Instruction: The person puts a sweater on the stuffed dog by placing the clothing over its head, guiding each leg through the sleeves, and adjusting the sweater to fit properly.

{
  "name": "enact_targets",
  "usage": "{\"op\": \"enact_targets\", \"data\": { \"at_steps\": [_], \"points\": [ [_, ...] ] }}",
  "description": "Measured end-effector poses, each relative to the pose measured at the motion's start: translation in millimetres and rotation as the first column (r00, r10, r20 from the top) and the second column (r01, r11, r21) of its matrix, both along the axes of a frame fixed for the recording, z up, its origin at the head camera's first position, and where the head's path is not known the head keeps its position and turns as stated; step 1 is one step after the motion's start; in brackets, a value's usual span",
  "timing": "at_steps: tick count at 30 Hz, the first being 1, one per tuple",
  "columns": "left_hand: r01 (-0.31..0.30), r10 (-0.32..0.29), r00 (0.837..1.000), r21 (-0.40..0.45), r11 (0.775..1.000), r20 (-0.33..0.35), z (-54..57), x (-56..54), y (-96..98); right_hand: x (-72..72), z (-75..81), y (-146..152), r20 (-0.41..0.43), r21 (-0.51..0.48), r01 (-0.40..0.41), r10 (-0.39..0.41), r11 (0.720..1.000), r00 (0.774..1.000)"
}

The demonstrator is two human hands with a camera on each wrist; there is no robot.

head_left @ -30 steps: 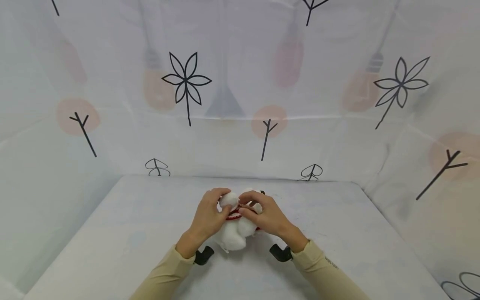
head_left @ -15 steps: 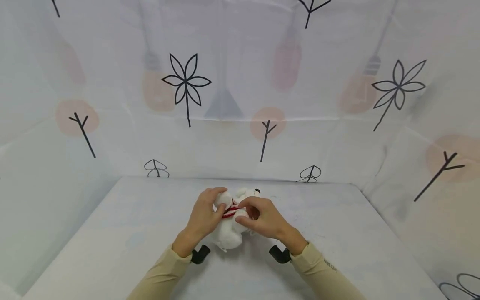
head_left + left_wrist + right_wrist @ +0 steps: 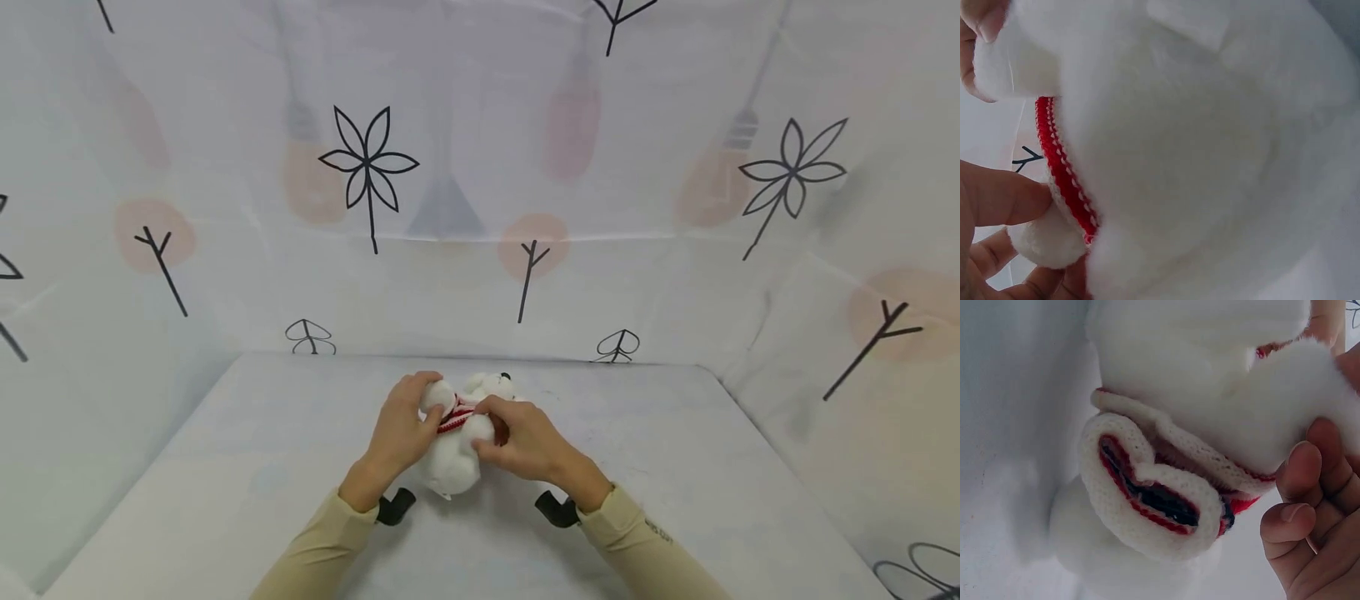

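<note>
A white plush bear [image 3: 450, 467] stands or is held on the table, its black-nosed head [image 3: 491, 385] pointing to the far side. Round it runs a red and white knitted garment [image 3: 453, 418]. My left hand [image 3: 397, 429] grips a round white paw [image 3: 1047, 240] on the left, thumb in front and fingers behind. With thumb and fingers my right hand [image 3: 528, 442] holds the other white limb [image 3: 478, 429]. In the right wrist view, a knitted sleeve opening [image 3: 1100, 494], dark inside, hangs beside the body with no limb through it.
Black curved pieces [image 3: 396, 507] stick out by both wrists. The table [image 3: 262, 500] has a pale cover. A white cloth wall [image 3: 450, 292] printed with flowers and twigs rises behind it and at both sides.
The bear and my left hand have shifted slightly left. My right fingers have gone from the garment near the neck to the right limb, and the bear's head shows more.
</note>
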State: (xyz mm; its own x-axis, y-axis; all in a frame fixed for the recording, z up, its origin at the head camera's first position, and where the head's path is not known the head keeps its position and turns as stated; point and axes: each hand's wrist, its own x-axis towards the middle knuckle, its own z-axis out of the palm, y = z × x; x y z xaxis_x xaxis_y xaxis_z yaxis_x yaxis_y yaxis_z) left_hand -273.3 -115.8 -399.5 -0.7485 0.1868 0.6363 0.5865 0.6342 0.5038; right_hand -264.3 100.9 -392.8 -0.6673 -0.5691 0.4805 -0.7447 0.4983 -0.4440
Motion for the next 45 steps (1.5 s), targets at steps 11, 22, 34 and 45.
{"op": "enact_targets", "data": {
  "at_steps": [11,22,34,45],
  "points": [
    [-0.023,0.018,0.996,0.057,0.998,0.091,0.2,1.2,2.2,-7.1,2.1,8,-0.080,-0.011,0.068,-0.068,0.998,0.994],
    [-0.012,0.008,0.987,0.020,1.000,0.162,5.8,6.1,7.6,-11.4,5.8,14,-0.125,-0.080,0.120,-0.129,0.990,0.984],
    [0.013,-0.006,0.989,-0.050,0.999,0.145,5.5,11.1,6.7,-8.0,-0.8,7,-0.160,-0.077,0.116,-0.127,0.990,0.979],
    [0.226,-0.228,0.970,0.027,0.974,0.089,0.2,11.7,13.5,-7.0,-2.6,4,-0.067,-0.135,0.077,-0.087,0.988,0.994]
  ]
}}
